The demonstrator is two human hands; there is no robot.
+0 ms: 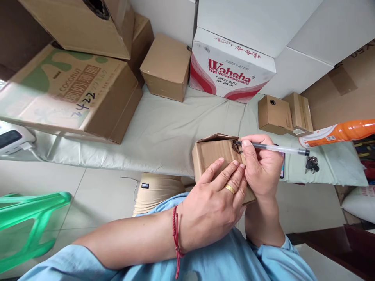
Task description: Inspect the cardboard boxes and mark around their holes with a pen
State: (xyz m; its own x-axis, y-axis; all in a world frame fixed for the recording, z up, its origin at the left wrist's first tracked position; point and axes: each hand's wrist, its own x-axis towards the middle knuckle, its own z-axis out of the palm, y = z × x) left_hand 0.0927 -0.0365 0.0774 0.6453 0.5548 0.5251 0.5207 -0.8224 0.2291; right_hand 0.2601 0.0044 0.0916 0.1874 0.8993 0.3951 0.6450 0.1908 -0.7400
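Small box [208,154]: Where the near edge of the bench [164,128] runs in front of the person, this cardboard box sits turned at an angle, overlapping that edge, its far side slightly raised.
Left hand [215,195]: spread flat over the top of the small box, the grip released – it presses with extended fingers rather than clasping; a gold ring [229,189] and a red bracelet [175,230] are on this side.
Right hand [260,166]: grip clenched round a pen [278,149], thumb on top, just beside the left fingertips.
Pen: lies nearly level, its point at a dark, ragged patch [236,146] near the box's far right corner.
Back row: a plain brown box [166,64] stands left of a white and red Wahaha box [228,70].
Left end: a coconut box [67,97] with "2422" handwritten on it carries another large carton [79,27] – a white device [14,138] with a cable is close by.
Right end: two little boxes [274,113] stand side by side; near them lie an orange bottle [345,132] and a bunch of keys [312,164].
Floor: a green stool [38,226] stands on the tiles.
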